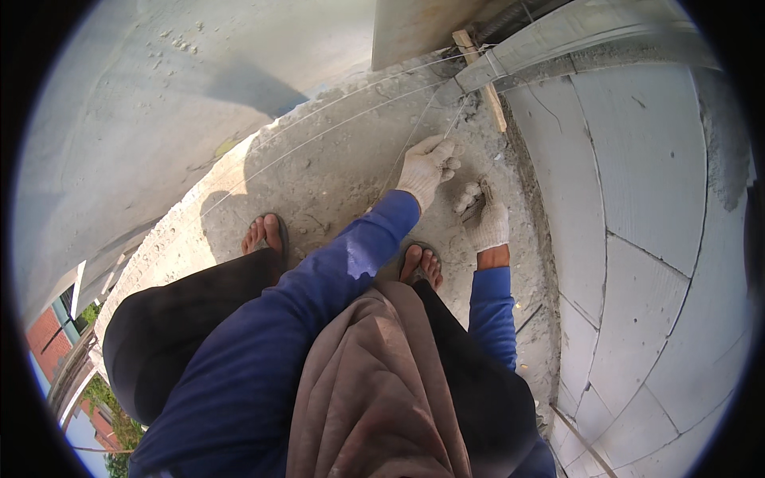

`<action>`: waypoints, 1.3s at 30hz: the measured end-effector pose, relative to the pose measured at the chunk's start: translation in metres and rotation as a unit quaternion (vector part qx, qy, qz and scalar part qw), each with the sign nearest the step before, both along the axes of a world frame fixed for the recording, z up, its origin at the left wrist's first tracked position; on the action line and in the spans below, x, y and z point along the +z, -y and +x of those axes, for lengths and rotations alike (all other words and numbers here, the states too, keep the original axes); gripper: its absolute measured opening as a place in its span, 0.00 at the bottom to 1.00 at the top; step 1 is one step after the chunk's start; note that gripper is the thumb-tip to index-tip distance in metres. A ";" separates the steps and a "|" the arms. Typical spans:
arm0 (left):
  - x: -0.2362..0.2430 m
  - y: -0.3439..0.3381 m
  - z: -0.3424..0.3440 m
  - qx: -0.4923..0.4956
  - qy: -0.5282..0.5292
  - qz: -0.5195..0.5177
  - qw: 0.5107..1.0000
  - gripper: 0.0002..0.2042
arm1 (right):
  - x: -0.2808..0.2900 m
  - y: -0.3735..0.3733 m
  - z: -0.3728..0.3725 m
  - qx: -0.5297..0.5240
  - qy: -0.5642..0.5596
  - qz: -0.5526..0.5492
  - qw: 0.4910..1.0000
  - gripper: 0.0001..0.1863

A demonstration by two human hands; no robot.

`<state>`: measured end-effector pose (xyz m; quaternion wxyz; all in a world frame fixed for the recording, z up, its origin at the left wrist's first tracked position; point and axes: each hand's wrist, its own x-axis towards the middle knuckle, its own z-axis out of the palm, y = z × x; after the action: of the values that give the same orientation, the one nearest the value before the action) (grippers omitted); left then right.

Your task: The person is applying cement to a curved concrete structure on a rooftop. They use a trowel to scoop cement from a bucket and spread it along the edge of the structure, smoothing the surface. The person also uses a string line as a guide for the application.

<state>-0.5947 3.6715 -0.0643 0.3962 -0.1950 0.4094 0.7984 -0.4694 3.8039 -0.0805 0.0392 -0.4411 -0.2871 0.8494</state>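
My left hand, in a cream knit glove, is closed with its fingertips pinched on a thin pale string that runs up to a wooden stick by the block wall. My right hand, also gloved, is lower and to the right, near the wall's foot, with its fingers curled; what they hold, if anything, is hidden. More thin lines cross the rough concrete ledge above my feet.
A pale block wall rises on the right, and a plastered surface lies on the left. My sandalled feet stand on the ledge. At the lower left, beyond an edge, red brickwork and greenery show.
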 end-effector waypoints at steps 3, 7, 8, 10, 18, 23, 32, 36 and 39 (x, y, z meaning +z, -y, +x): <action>0.000 0.006 -0.005 0.003 0.000 -0.023 1.000 0.15 | 0.012 0.002 0.010 -0.015 -0.036 -0.021 0.999 0.11; -0.002 0.004 -0.001 -0.031 -0.027 -0.016 0.999 0.14 | 0.002 -0.015 0.023 -0.074 -0.052 0.019 0.996 0.13; 0.000 0.002 0.001 -0.047 -0.047 -0.031 0.997 0.14 | -0.004 -0.024 0.029 -0.005 0.075 0.196 0.978 0.16; 0.008 0.002 0.002 -0.076 -0.089 -0.066 0.991 0.13 | 0.000 -0.026 0.024 0.134 0.307 0.507 0.794 0.26; 0.001 -0.012 0.024 -0.055 -0.350 -0.255 0.900 0.10 | 0.031 0.006 -0.101 0.224 0.103 0.435 0.866 0.21; 0.015 0.003 0.013 -0.077 -0.405 -0.304 0.859 0.09 | 0.031 0.010 -0.135 0.113 0.043 0.329 0.937 0.16; -0.029 0.020 -0.062 -0.114 -0.440 -0.442 0.773 0.16 | 0.047 0.026 -0.138 0.121 0.043 0.320 0.939 0.14; -0.005 0.019 -0.080 -0.131 -0.252 -0.173 0.943 0.17 | 0.045 0.020 -0.130 0.091 0.026 0.261 0.961 0.14; 0.048 0.015 -0.091 -0.091 -0.210 -0.087 0.970 0.17 | 0.046 0.016 -0.125 0.057 0.001 0.191 0.980 0.13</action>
<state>-0.6853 3.6570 -0.0165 0.3539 -0.0191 0.5669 0.7436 -0.5946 3.7881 -0.0347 0.0737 -0.4095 -0.4684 0.7794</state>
